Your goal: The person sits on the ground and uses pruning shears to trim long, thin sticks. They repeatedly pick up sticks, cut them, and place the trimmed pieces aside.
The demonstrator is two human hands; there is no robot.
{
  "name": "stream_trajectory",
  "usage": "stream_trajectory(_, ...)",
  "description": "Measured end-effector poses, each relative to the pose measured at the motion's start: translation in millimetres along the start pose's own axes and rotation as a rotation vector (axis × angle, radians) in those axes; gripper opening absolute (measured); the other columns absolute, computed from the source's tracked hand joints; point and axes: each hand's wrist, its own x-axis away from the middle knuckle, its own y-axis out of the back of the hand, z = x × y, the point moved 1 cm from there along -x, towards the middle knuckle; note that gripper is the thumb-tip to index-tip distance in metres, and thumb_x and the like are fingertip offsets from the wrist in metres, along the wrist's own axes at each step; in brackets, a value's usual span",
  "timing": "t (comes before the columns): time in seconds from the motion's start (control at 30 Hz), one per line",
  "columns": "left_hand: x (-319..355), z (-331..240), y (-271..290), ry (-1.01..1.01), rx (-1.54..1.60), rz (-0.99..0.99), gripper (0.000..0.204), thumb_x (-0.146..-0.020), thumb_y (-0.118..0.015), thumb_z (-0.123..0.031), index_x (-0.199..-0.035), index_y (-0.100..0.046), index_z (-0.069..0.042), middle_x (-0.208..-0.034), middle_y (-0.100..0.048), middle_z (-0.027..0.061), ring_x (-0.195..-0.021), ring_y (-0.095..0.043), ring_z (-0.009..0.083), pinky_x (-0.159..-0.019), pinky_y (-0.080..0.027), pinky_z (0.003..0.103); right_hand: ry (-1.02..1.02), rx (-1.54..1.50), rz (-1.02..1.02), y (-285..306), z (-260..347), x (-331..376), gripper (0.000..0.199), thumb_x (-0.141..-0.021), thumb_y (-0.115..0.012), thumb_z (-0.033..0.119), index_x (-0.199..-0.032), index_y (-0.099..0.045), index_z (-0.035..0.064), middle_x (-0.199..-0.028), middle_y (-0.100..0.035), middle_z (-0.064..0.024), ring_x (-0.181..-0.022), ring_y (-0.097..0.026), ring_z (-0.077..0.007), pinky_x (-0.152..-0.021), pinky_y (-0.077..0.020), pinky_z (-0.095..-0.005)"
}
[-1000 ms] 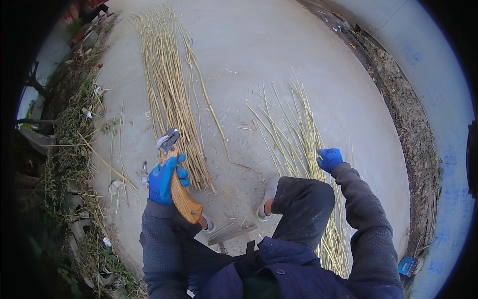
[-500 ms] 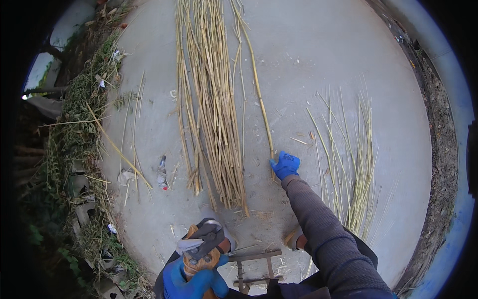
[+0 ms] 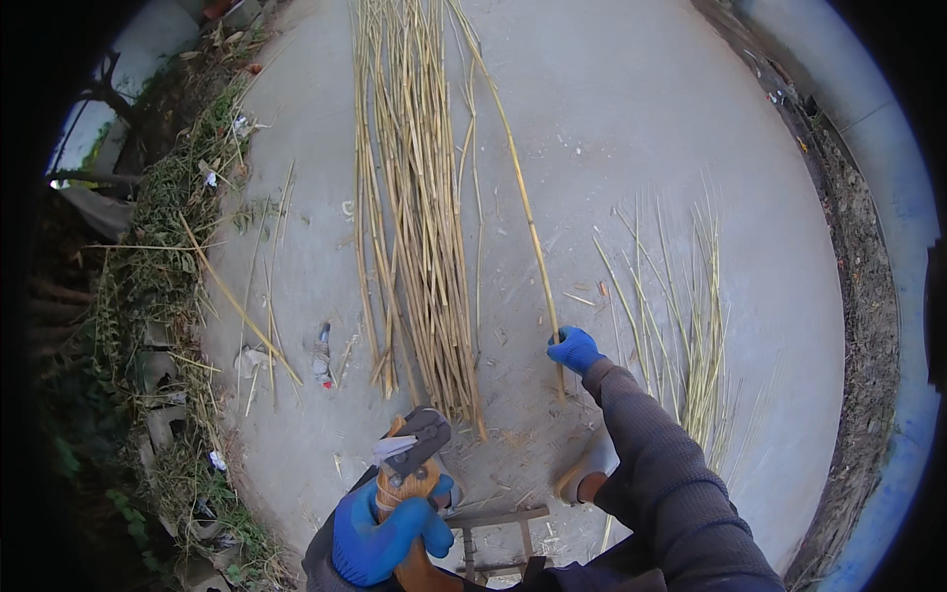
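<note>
My right hand (image 3: 576,350), in a blue glove, is closed around a long yellowish cane (image 3: 533,232) near its lower end. That end pokes out below the fist, and the cane slants up toward the far left. Close to my body, my left hand (image 3: 380,538), also in a blue glove, grips wooden-handled shears (image 3: 422,439) with a dark metal head and a pale blade. String seems to be wound around the handle. A thick spread of long canes (image 3: 424,227) lies on the ground between my hands and beyond, left of the held cane.
Thin greenish stalks (image 3: 705,335) lie at the right. A low wooden frame (image 3: 498,518) is between my feet. Weeds and litter (image 3: 163,266) line the left edge. A small bottle (image 3: 323,355) and a loose cane (image 3: 237,296) lie nearby. A blue-white wall (image 3: 893,148) borders the right.
My right hand has come nearer and slightly right, drawing the cane's lower end with it. My left hand with the shears has shifted slightly up and right.
</note>
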Motion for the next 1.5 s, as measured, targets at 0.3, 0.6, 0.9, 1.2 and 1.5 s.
stream_trajectory(0.3,18,11,5,-0.200,0.060,0.081,0.036,-0.096,-0.059,-0.021,-0.121,-0.059,0.005,-0.078,-0.067,0.0120,-0.064,-0.065,0.0191,-0.059,-0.056,0.031,0.125,-0.677,0.009,146,126,216,0.028,-0.093,-0.061,0.024,-0.106,-0.064,-0.0009,-0.073,-0.064,-0.0069,-0.057,-0.062,-0.0128,-0.049,-0.0479,-0.0240)
stream_trajectory(0.6,12,19,20,-0.346,0.164,0.042,0.033,-0.092,-0.064,-0.025,-0.110,-0.066,0.002,-0.076,-0.067,0.0117,-0.061,-0.064,0.0194,-0.057,-0.055,0.030,0.076,-0.551,-0.293,120,113,425,0.029,-0.096,-0.056,0.022,-0.111,-0.061,-0.0018,-0.067,-0.062,-0.0063,-0.051,-0.057,-0.0093,-0.044,-0.0443,-0.0218)
stream_trajectory(0.9,1,26,27,-0.392,0.144,0.006,0.031,-0.090,-0.065,-0.026,-0.106,-0.068,0.001,-0.077,-0.067,0.0145,-0.061,-0.064,0.0222,-0.057,-0.055,0.032,0.188,-0.661,-0.495,81,89,550,0.022,-0.093,-0.058,0.009,-0.113,-0.060,-0.0004,-0.071,-0.059,0.0002,-0.053,-0.051,-0.0040,-0.048,-0.0403,-0.0194)
stream_trajectory(1.2,-30,49,46,-0.352,0.145,-0.033,0.029,-0.089,-0.064,-0.023,-0.104,-0.067,0.002,-0.079,-0.067,0.0169,-0.060,-0.065,0.0243,-0.054,-0.056,0.034,0.243,-0.227,-0.675,41,80,562,0.024,-0.089,-0.063,0.010,-0.112,-0.062,0.0023,-0.072,-0.062,-0.0004,-0.061,-0.056,-0.0051,-0.056,-0.0468,-0.0242)
stream_trajectory(1.5,27,59,20,-0.325,-0.021,-0.010,0.033,-0.091,-0.064,-0.027,-0.106,-0.066,0.002,-0.078,-0.067,0.0139,-0.062,-0.065,0.0219,-0.056,-0.055,0.030,0.272,-0.607,0.048,52,115,488,0.031,-0.096,-0.058,0.028,-0.108,-0.066,0.0005,-0.076,-0.066,-0.0026,-0.067,-0.061,-0.0081,-0.063,-0.0486,-0.0240)
